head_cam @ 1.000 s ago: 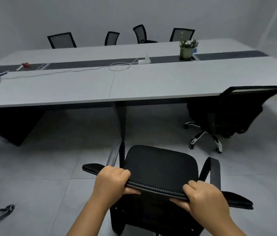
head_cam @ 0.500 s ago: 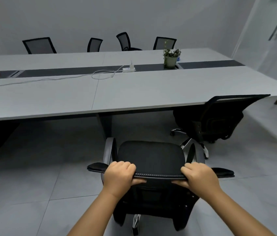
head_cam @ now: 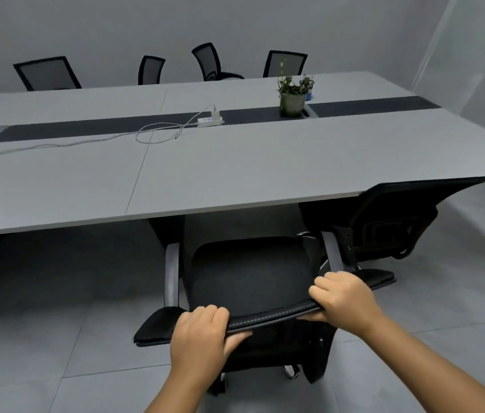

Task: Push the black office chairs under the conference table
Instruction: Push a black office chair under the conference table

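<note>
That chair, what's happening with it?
A person is holding the top of the chair's backrest with both hands, the left hand and the right hand, fingers curled over the edge. The chair faces the table, and its seat is just short of the table's edge, not yet underneath. Another black chair to the right is already tucked in.
</note>
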`<move>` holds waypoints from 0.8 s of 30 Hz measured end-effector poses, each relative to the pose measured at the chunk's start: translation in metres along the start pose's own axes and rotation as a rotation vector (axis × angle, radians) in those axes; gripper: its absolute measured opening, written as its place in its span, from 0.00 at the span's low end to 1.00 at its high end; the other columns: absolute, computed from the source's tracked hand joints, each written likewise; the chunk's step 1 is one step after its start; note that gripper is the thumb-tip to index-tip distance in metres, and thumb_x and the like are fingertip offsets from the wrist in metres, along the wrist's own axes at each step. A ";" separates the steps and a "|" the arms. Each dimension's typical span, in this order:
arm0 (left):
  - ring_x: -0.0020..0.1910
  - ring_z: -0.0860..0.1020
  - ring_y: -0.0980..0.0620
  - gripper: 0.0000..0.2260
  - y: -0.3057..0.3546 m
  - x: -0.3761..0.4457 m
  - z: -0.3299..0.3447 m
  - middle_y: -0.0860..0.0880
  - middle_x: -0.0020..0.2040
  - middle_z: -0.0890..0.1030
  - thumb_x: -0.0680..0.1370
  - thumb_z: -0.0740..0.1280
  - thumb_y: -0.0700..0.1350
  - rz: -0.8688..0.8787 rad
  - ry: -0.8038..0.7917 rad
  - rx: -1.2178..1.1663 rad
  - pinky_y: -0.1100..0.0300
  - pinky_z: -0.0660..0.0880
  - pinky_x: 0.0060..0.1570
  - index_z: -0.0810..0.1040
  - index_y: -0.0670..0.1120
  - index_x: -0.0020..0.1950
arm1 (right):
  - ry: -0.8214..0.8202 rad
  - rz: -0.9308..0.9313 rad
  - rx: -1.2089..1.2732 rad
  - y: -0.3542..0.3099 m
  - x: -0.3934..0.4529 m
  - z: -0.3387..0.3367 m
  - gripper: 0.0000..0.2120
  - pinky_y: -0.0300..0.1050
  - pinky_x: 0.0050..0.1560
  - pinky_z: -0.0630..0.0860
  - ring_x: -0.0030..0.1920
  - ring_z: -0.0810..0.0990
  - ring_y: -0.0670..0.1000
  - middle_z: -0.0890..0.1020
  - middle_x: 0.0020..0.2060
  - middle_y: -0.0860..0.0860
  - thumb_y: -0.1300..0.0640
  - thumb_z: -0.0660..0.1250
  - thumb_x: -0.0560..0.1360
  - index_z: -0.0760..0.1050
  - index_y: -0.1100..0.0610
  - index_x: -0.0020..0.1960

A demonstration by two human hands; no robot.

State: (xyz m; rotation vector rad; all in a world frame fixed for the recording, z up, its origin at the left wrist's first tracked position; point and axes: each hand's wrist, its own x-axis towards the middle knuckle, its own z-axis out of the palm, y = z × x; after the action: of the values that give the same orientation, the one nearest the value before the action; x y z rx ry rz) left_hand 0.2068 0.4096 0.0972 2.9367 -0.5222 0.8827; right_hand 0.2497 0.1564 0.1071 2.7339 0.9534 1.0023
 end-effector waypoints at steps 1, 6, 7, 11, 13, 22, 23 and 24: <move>0.20 0.68 0.52 0.21 0.003 0.011 0.005 0.50 0.21 0.68 0.67 0.57 0.63 0.000 -0.003 0.007 0.59 0.56 0.33 0.69 0.46 0.25 | -0.003 -0.005 0.013 0.013 0.003 0.009 0.30 0.38 0.22 0.63 0.21 0.68 0.49 0.69 0.20 0.49 0.35 0.50 0.74 0.67 0.55 0.24; 0.19 0.68 0.52 0.28 -0.022 0.071 0.040 0.51 0.20 0.68 0.74 0.51 0.65 0.043 0.017 0.044 0.60 0.57 0.31 0.68 0.46 0.24 | -0.001 0.010 0.054 0.047 0.041 0.048 0.31 0.37 0.22 0.62 0.21 0.68 0.49 0.68 0.20 0.49 0.35 0.48 0.74 0.66 0.55 0.24; 0.19 0.67 0.52 0.30 -0.032 0.084 0.046 0.51 0.20 0.68 0.75 0.48 0.65 0.061 0.025 0.052 0.62 0.58 0.29 0.68 0.46 0.24 | -0.006 0.024 0.055 0.050 0.052 0.055 0.30 0.37 0.22 0.62 0.20 0.68 0.49 0.68 0.20 0.48 0.34 0.50 0.73 0.66 0.55 0.24; 0.19 0.67 0.53 0.32 -0.076 0.123 0.065 0.51 0.20 0.68 0.77 0.43 0.64 0.117 -0.001 0.054 0.63 0.62 0.20 0.70 0.46 0.24 | -0.053 0.062 0.063 0.051 0.095 0.082 0.26 0.37 0.21 0.60 0.19 0.67 0.48 0.68 0.18 0.48 0.35 0.56 0.67 0.66 0.55 0.22; 0.19 0.67 0.53 0.32 -0.093 0.129 0.077 0.52 0.21 0.69 0.77 0.43 0.64 0.115 0.006 0.046 0.63 0.62 0.20 0.71 0.46 0.24 | -0.037 0.052 0.069 0.051 0.111 0.098 0.26 0.36 0.21 0.59 0.19 0.66 0.48 0.67 0.18 0.48 0.36 0.56 0.67 0.66 0.55 0.22; 0.19 0.68 0.53 0.32 -0.192 0.183 0.118 0.53 0.21 0.70 0.76 0.40 0.65 0.141 0.001 0.025 0.67 0.60 0.22 0.70 0.48 0.25 | -0.014 0.121 0.090 0.038 0.197 0.159 0.32 0.38 0.22 0.59 0.20 0.67 0.50 0.68 0.19 0.49 0.35 0.43 0.75 0.66 0.56 0.24; 0.19 0.69 0.53 0.32 -0.204 0.189 0.122 0.53 0.21 0.70 0.76 0.40 0.65 0.142 0.002 0.009 0.67 0.61 0.21 0.70 0.48 0.25 | -0.017 0.132 0.090 0.035 0.206 0.168 0.32 0.37 0.22 0.59 0.20 0.68 0.50 0.69 0.19 0.49 0.35 0.44 0.75 0.66 0.56 0.24; 0.19 0.70 0.52 0.33 -0.215 0.194 0.127 0.53 0.21 0.71 0.76 0.41 0.65 0.141 0.015 -0.004 0.67 0.61 0.21 0.71 0.47 0.25 | -0.017 0.142 0.089 0.032 0.216 0.176 0.32 0.37 0.22 0.59 0.20 0.68 0.50 0.69 0.19 0.49 0.35 0.45 0.75 0.67 0.56 0.24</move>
State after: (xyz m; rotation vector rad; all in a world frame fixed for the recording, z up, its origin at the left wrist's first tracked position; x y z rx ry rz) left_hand 0.4960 0.5365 0.1104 2.9166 -0.7371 0.9151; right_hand 0.5017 0.2793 0.0993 2.9139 0.8311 0.9783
